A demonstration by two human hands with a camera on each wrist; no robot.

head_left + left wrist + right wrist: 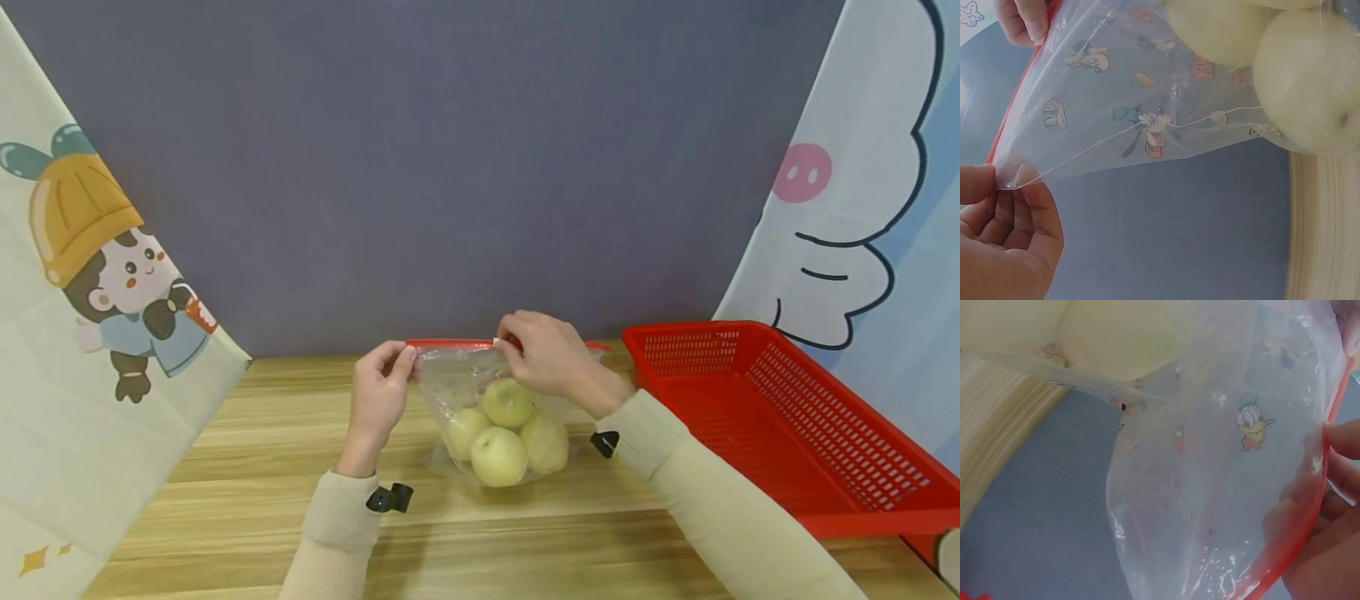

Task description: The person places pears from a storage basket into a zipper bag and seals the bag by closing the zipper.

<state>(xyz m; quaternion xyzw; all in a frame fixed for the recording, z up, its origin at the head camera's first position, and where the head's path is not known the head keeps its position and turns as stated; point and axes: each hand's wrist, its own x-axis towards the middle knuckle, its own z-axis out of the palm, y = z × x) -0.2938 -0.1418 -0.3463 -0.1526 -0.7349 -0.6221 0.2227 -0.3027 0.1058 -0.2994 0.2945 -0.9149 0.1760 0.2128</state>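
Observation:
A clear zip bag (450, 379) with a red zip strip along its top holds several pale yellow-green round fruits (498, 457), which look like pears or apples. Cartoon figures are printed on the plastic. At the bag's upper left corner, my left hand (380, 392) pinches the edge between thumb and fingers. My right hand (546, 354) pinches the red strip (1297, 540) right of its middle, thumb on one side and fingers behind the plastic. The fruits sit low in the bag, over the wooden table.
To the right stands a red plastic basket (750, 425) with perforated walls, near the right forearm. A dark grey panel (465, 167) rises behind the wooden table (247, 517). Cartoon-printed sheets (67, 350) flank both sides.

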